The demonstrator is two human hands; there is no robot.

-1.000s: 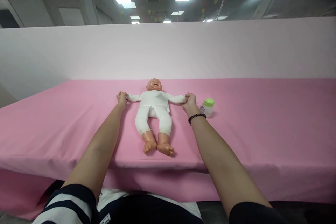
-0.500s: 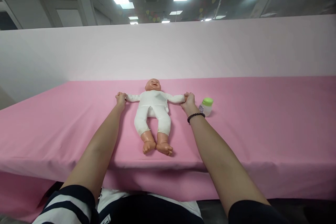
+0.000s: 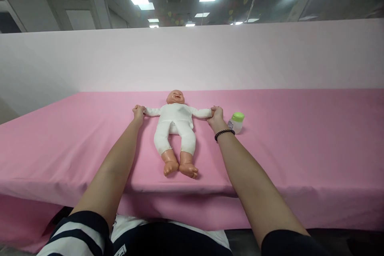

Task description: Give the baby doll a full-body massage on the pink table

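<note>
A baby doll point(image 3: 175, 118) in a white cloth body lies on its back, head away from me, feet towards me. Both of its arms are stretched straight out to the sides. My left hand point(image 3: 139, 113) is closed around the doll's hand on the left. On the other side, my right hand point(image 3: 216, 118) grips the doll's other hand; a dark beaded bracelet is on that wrist. The doll's own hands are mostly hidden by my fingers. Just right of my right wrist stands a small clear bottle point(image 3: 236, 125) with a green lid.
Pink cloth point(image 3: 300, 140) covers the wide padded surface under the doll, and its front edge drops down near my body. A low white wall point(image 3: 192, 56) runs along the back, with dark glass reflecting ceiling lights above it.
</note>
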